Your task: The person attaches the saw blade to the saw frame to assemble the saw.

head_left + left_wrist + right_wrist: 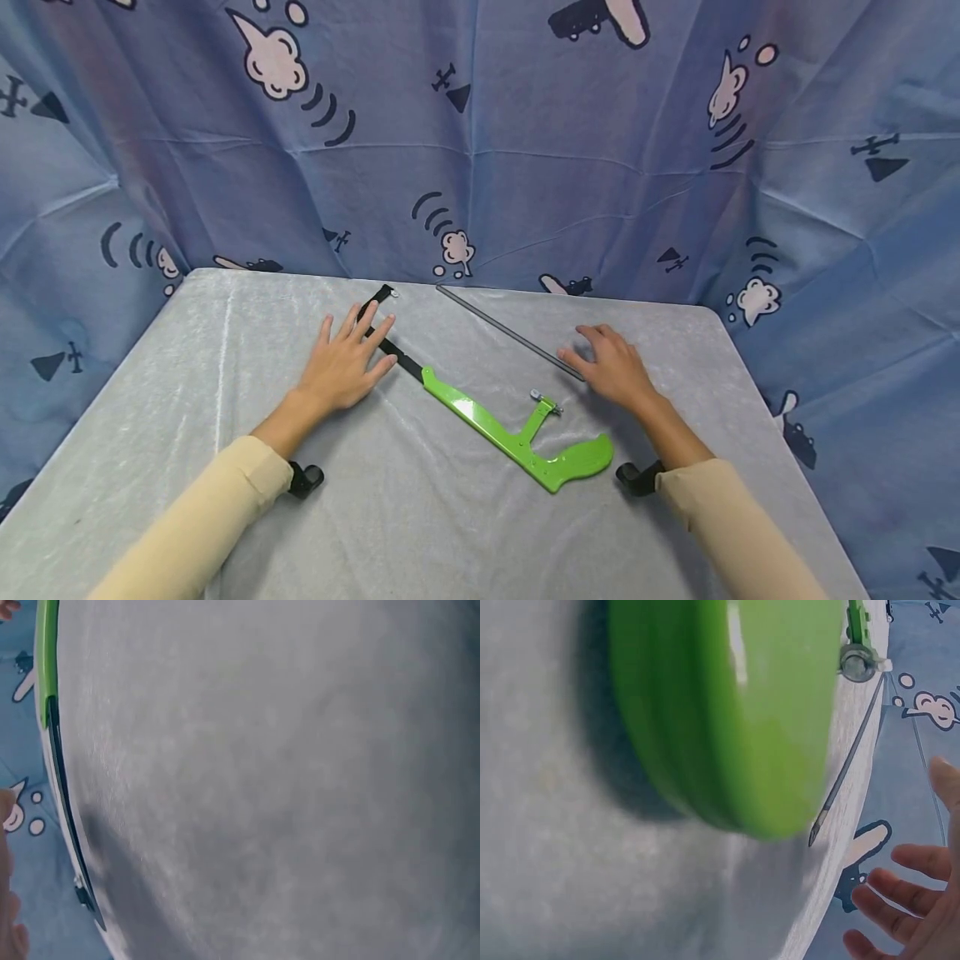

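One saw frame (480, 421), green and black, lies slantwise on the pale grey surface (172, 400), with its black end farther away on the left and its green handle (581, 458) nearer on the right. A small metal screw fitting (546, 402) sits on the short green post beside this handle. Behind the frame, a thin grey rod (510, 333) lies also slantwise, apart from it.

The left hand (341, 367) is spread, palm downward, its fingers well apart and holding nothing. In the head view it covers a part of the black arm of the frame; from this angle I cannot tell whether it touches the arm or only hangs above it.

The right hand (615, 371) is just beside the near end of the rod, beyond the handle. Its fingers are loosely bent, apart from one another, and grip nothing.

Both arms wear cream sleeves (202, 508). Past the far edge of the surface hangs a blue curtain (525, 108) with cartoon prints.
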Available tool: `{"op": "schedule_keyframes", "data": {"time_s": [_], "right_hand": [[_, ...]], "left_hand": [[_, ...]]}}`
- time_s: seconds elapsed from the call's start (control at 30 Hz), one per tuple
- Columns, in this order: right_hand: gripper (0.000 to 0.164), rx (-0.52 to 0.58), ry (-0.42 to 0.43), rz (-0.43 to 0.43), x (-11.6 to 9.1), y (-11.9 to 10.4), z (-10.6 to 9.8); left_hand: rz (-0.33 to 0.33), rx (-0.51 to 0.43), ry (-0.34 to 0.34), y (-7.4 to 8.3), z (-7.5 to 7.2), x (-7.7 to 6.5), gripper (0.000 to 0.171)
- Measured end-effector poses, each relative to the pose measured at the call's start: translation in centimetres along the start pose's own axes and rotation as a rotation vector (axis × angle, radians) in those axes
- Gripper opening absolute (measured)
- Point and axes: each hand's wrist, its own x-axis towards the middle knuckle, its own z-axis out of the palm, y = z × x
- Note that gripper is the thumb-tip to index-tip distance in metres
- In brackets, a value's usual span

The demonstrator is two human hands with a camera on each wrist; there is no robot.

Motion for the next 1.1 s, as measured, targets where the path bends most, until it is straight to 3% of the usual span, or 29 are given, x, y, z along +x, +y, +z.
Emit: {"op": "schedule_keyframes", "data": {"time_s": [0.43,1.1], "right_hand": [[0.052,0.047,-0.053,-0.011,0.5,-0.2,1.0],[0.041,0.077,-0.111,0.0,1.2,-0.5,1.7]], "left_hand": [[0.083,-0.013,0.01,1.9,0.3,-0.2,0.063],[0.194,-0.061,0.013,5.3,0.6,-0.3,0.061]]}}
